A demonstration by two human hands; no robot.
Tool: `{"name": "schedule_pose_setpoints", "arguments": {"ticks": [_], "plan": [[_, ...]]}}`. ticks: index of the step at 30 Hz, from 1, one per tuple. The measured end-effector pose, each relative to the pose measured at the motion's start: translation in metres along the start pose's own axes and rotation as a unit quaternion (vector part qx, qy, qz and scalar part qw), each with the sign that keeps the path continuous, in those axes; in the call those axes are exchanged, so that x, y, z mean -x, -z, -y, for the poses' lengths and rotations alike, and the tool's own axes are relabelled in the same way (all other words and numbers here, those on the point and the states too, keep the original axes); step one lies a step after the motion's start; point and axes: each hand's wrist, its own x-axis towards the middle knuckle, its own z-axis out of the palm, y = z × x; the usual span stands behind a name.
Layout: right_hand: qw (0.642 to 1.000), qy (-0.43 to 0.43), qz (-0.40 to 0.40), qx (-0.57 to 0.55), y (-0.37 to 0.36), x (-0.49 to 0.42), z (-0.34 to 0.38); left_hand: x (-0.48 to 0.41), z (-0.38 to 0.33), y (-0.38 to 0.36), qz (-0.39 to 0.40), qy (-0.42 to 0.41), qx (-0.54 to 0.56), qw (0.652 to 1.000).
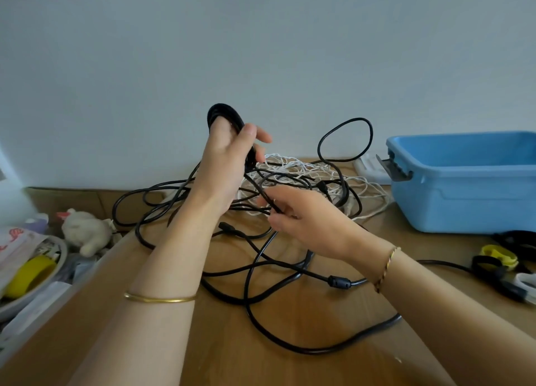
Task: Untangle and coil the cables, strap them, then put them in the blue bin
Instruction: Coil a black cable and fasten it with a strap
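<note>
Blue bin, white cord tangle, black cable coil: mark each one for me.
blue bin [475, 200]: head view, on its front wall.
white cord tangle [290, 165]: head view, on the bunched strands near its middle.
black cable coil [222, 108]: head view, on the top arc of the loop.

Our brown wooden table [304, 322] carries tangled black cables [338, 282] centrally, with a white cord heap [307, 168] at twelve o'clock. A blue plastic bin [470, 200] sits at two o'clock.

One head-worn view; looks forward and down over the table [319, 322]; close above it.
</note>
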Motion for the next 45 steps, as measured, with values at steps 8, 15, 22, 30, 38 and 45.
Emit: {"name": "schedule_pose_setpoints", "arguments": {"ticks": [8,15,22,30,38,45], "plan": [[0.996,0.025,-0.071,0.042,0.008,0.001,0.01,0.001,0.003,0.003,0.095,0.002,-0.405,0.909],[0.98,0.043,-0.162,0.111,0.033,-0.002,0.003,0.001,-0.001,0.009,0.21,0.09,-0.509,0.83],[0.954,0.071,-0.261,0.125,0.05,-0.002,-0.01,0.009,-0.019,0.013,0.325,0.211,-0.157,0.909],[0.958,0.009,-0.265,0.111,0.049,-0.003,-0.03,0.008,-0.02,0.012,0.383,0.243,0.107,0.885],[0.981,-0.035,-0.175,0.08,0.035,-0.003,-0.025,0.0,-0.023,0.016,0.316,0.224,0.365,0.847],[0.949,-0.06,-0.241,0.193,0.032,-0.002,-0.024,0.0,-0.024,0.021,0.261,0.222,0.301,0.89]]}}
